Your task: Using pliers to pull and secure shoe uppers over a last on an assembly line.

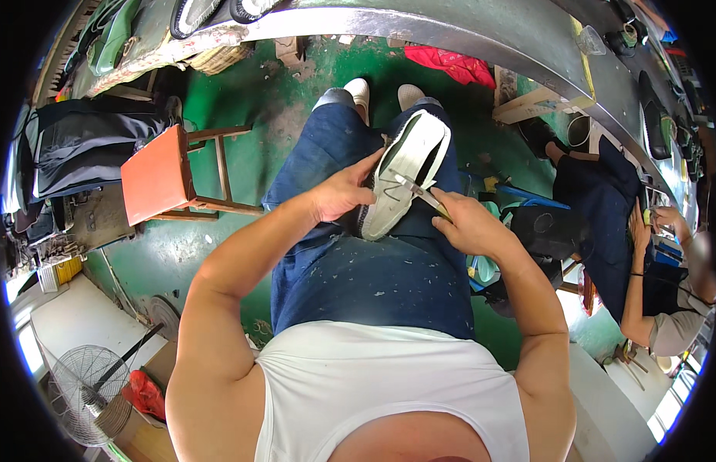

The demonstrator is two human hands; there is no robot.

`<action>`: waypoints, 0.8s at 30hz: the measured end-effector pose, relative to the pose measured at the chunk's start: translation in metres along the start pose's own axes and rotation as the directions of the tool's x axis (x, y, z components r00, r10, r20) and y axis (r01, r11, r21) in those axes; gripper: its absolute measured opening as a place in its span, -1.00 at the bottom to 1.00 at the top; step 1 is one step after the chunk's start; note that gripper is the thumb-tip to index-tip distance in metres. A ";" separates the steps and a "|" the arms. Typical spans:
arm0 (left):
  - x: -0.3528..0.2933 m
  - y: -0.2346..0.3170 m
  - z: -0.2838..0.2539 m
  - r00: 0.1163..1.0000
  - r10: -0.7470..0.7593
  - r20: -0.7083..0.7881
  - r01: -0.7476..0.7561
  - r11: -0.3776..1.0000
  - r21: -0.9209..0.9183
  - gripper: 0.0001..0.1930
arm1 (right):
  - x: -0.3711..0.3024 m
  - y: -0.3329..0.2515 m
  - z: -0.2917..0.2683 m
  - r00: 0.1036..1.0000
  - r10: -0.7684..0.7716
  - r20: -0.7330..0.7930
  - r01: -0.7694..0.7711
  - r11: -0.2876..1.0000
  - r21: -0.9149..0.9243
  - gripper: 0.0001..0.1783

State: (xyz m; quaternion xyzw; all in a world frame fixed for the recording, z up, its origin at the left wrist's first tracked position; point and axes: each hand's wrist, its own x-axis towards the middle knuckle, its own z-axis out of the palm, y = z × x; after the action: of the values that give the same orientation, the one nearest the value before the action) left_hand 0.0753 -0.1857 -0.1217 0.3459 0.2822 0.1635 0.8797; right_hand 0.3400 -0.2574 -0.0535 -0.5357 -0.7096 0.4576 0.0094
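Observation:
Across my lap lies an unfinished shoe (392, 208), its pale underside facing up and a dark upper partly showing at the rim. My left hand (345, 189) grips the shoe's left edge, thumb on the near side and fingers partly hidden behind it. In my right hand (467, 223) is a slim metal tool (425, 196) with a yellowish handle; whether it is a knife or pincers I cannot tell. The tool's tip touches or hovers just over the middle of the pale underside, near some dark marks.
A stool with an orange seat (156, 175) stands to my left. Ahead runs a long workbench (419, 29) with shoes on it. Red cloth (454, 63) lies beneath. To the right sits a co-worker (642, 308) with their hands at work. A fan (88, 393) stands at lower left.

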 end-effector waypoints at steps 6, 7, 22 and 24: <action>-0.005 -0.022 0.006 0.991 0.052 -0.120 -0.041 0.995 0.092 0.04 | 0.012 -0.007 0.004 0.957 -0.233 -0.175 0.149 0.908 -0.392 -0.51; -0.006 -0.020 0.009 0.990 0.055 -0.130 -0.040 0.992 0.116 0.03 | 0.014 -0.017 -0.006 0.957 -0.233 -0.171 0.150 0.906 -0.395 -0.51; 0.023 -0.032 0.012 0.840 -0.060 -0.540 0.003 0.994 -0.106 -0.33 | 0.027 -0.018 0.024 0.991 -0.079 0.108 0.107 0.951 -0.290 -0.74; 0.028 -0.042 0.005 0.837 -0.001 -0.546 -0.044 0.997 -0.069 -0.35 | 0.027 -0.020 0.011 0.994 -0.070 0.088 0.088 0.972 -0.219 -0.75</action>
State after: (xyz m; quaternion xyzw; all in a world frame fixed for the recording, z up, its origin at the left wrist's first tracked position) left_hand 0.1043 -0.2046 -0.1588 0.2532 0.5105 0.2761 0.7739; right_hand 0.3079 -0.2437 -0.0600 -0.4862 -0.7770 0.3953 -0.0607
